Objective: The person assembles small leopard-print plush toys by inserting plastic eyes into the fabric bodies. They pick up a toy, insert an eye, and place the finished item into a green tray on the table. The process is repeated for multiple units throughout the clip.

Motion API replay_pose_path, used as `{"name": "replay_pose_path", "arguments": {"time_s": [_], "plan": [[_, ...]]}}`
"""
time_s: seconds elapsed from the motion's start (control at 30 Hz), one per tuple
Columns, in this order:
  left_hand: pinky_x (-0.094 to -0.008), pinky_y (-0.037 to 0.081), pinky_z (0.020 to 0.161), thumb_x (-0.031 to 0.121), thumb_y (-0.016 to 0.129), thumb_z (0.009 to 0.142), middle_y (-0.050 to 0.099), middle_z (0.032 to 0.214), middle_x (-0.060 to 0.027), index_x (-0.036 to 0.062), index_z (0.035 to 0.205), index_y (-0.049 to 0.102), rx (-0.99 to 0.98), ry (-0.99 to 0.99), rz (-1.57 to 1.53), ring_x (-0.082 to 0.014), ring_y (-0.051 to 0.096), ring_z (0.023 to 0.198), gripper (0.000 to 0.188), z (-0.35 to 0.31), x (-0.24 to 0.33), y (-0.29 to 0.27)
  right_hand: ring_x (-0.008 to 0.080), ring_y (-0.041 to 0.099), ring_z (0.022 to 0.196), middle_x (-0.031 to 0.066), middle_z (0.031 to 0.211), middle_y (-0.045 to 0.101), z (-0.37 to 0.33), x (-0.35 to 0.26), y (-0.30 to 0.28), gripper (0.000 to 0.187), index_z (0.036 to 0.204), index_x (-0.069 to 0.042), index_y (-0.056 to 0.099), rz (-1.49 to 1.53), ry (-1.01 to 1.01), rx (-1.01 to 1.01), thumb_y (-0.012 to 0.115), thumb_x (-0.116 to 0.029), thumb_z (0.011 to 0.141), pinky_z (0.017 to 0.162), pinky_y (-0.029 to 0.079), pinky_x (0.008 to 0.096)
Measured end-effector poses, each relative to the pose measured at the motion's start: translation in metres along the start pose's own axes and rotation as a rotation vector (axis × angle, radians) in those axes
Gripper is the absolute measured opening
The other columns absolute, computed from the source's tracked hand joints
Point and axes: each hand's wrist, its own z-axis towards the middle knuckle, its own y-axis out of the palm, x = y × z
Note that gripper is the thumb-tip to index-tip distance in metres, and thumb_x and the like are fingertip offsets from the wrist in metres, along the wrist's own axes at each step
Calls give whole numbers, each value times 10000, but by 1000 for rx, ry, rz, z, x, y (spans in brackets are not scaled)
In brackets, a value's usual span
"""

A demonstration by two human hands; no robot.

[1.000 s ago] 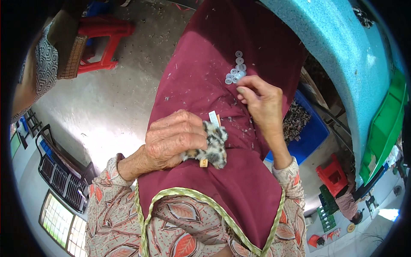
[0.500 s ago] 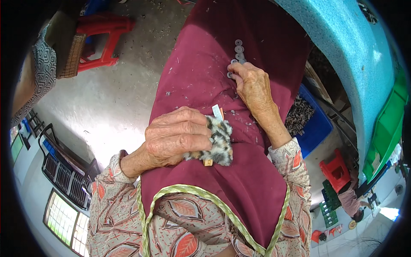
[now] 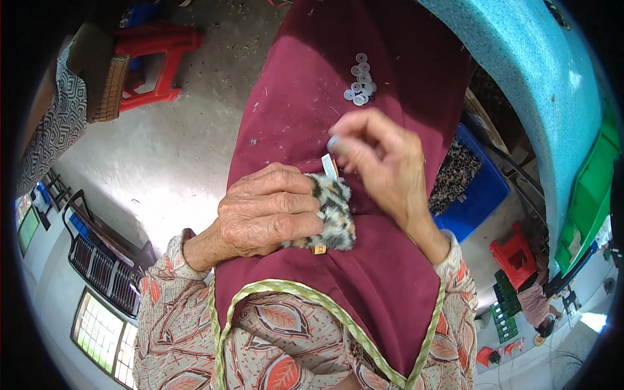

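Observation:
On my lap, my left hand [image 3: 270,208] grips a small spotted plush piece [image 3: 336,221] in white, black and tan. A white label [image 3: 329,166] stands up from its far edge, and a small tan tag [image 3: 318,249] shows at the near one. My right hand [image 3: 387,159], blurred by motion, is raised just beyond the plush to the right. Its thumb and forefinger pinch a small pale plastic disc [image 3: 333,143]. Farther up the maroon apron [image 3: 286,110], several translucent discs with centre holes [image 3: 357,86] lie in a loose cluster.
A blue bin [image 3: 478,188] of spotted plush pieces stands at my right, below a light-blue speckled surface [image 3: 513,58]. One red stool [image 3: 166,62] is at the far left, another [image 3: 517,257] at the right. Beside the left stool sits another person, patterned clothing [image 3: 68,104] showing.
My right hand has come back from the disc cluster toward the plush, carrying one disc between its fingertips. My left hand keeps its hold on the plush, almost unmoved.

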Motion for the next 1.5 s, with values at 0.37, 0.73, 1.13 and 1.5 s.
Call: {"name": "replay_pose_path", "arguments": {"time_s": [0.37, 0.73, 1.13, 1.5], "plan": [[-358, 503, 643, 112, 692, 630, 598, 690, -63, 28, 786, 675, 88, -118, 47, -221, 592, 689, 178, -1, 6, 6, 70, 616, 764, 42, 840, 674, -47, -8, 15, 150, 1000, 23, 654, 400, 189, -85, 611, 18, 856, 674, 499, 203], [-367, 499, 656, 55, 697, 600, 619, 719, -83, 15, 814, 679, 123, -163, 72, -236, 593, 718, 218, -4, 11, 8, 62, 612, 762, 54, 841, 677, -51, 2, 13, 148, 1016, 29, 654, 567, 288, -120, 611, 6, 876, 667, 496, 187], [-351, 496, 648, 10, 711, 565, 615, 750, -96, 7, 834, 679, 134, -214, 86, -246, 597, 729, 272, -5, 13, 9, 62, 625, 737, 57, 835, 685, -53, 4, 16, 142, 986, 32, 664, 455, 189, -30, 592, 41, 864, 638, 512, 194], [-317, 508, 644, 50, 727, 659, 631, 815, -89, 3, 947, 679, 252, -382, 110, -207, 615, 753, 296, -2, 16, 21, 83, 639, 721, 77, 829, 688, -52, 9, 18, 144, 995, 51, 656, 616, 179, -38, 591, 54, 866, 612, 523, 196]]}}
